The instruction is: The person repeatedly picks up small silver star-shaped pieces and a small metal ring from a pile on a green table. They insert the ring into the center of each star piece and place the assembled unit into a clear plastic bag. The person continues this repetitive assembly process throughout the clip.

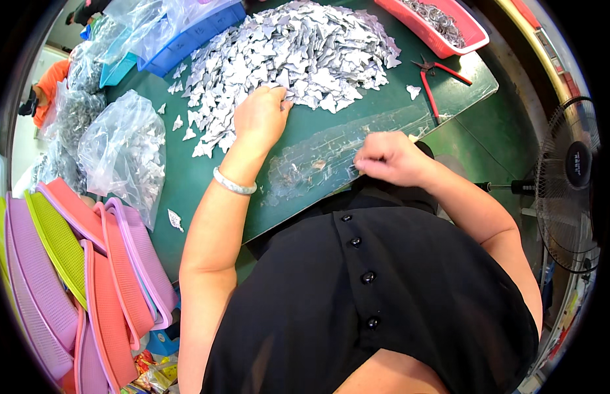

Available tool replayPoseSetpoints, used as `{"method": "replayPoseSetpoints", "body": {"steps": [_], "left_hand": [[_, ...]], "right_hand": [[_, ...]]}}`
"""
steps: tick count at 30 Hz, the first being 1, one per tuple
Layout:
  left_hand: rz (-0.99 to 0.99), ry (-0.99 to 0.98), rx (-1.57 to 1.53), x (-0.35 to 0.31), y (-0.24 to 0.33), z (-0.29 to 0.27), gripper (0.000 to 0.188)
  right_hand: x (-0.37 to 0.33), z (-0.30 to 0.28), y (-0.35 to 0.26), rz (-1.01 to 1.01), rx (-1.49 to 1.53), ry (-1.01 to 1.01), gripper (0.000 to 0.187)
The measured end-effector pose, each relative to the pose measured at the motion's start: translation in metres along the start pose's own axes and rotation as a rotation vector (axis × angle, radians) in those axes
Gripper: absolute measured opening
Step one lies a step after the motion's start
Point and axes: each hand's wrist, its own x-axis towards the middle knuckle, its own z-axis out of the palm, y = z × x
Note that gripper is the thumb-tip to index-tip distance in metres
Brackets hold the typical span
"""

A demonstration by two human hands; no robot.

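A large heap of small flat silver-grey pieces [292, 49], pointed and roughly butterfly-shaped, covers the far middle of the green table. My left hand [261, 118] reaches to the heap's near edge, its fingers curled in and the thumb close to them. Whatever those fingers hold, if anything, is hidden. Over the table's front edge, to the right, my right hand [393, 159] is closed with thumb and forefinger together; I cannot make out anything between them. Red-handled pliers [430, 92] lie beyond it, with one loose silver piece [413, 92] beside them.
A red basket [472, 43] of metal bits stands at the far right, a blue bin [187, 41] at the far left. Left are a clear bag [124, 148] of pieces and several stacked coloured baskets [111, 308]. A fan [570, 171] stands right of the table [213, 203].
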Motion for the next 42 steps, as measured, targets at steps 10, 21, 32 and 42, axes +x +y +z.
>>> {"method": "replayPoseSetpoints", "body": {"steps": [10, 21, 32, 42], "left_hand": [[-0.162, -0.042, -0.357, -0.004, -0.017, 0.006, 0.018], [0.029, -0.039, -0.162, -0.013, -0.016, -0.003, 0.026], [-0.188, 0.045, -0.810, -0.017, -0.039, 0.008, 0.018], [-0.627, -0.366, -1.984, -0.030, -0.039, -0.021, 0.023]], "right_hand": [[0.074, -0.011, 0.007, 0.338, 0.613, 0.208, 0.014], [0.144, 0.000, 0.000, -0.032, -0.981, -0.199, 0.011], [0.136, 0.000, 0.021, -0.364, -0.886, -0.121, 0.009], [0.115, -0.026, 0.016, 0.205, 1.228, -0.015, 0.020]]}}
